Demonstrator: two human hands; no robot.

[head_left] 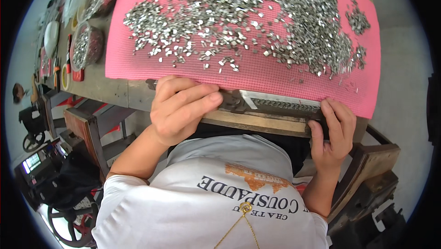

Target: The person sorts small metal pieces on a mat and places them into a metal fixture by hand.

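At 12 o'clock on my feed a pink mat (120, 60) covers much of the tabletop (132, 92), and loose metal bits (312, 24) crowd its middle and far side. Tubs (98, 47) of similar bits sit at 10 o'clock, with an orange-handled tool (57, 75) beside them toward 9; I see a person (19, 92) farther out at 9. The dark slotted bar (287, 104) runs along the mat's near edge: from the left hand (181, 106) it stretches toward 3 o'clock, from the right hand (337, 134) toward 10. The right is partly closed, thumb and fingers around the bar's right end. The left curls over its other end, fingertips close together; I cannot tell whether they pinch anything.
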